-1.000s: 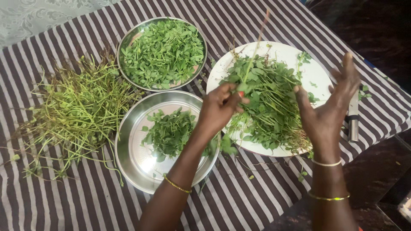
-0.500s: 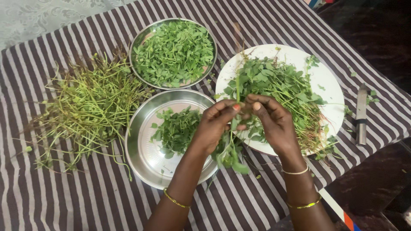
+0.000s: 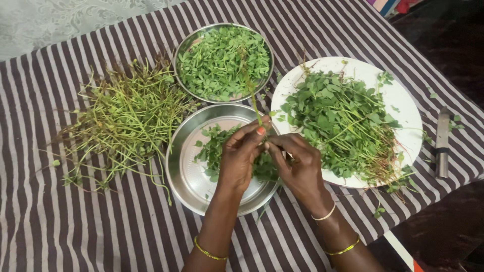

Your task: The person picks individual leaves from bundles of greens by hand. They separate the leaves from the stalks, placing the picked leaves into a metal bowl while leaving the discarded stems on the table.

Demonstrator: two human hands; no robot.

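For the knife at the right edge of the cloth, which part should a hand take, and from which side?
Take the knife by its handle, the thicker near end, coming from above on the right. It lies flat on the striped cloth, blade pointing away, clear of the white plate. The right hand is closest, though it is at the sprig now.

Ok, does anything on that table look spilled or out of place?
Only small things: loose leaves lie scattered on the striped cloth beyond the white plate, and a knife sits close to the table's right edge. Nothing looks damaged.
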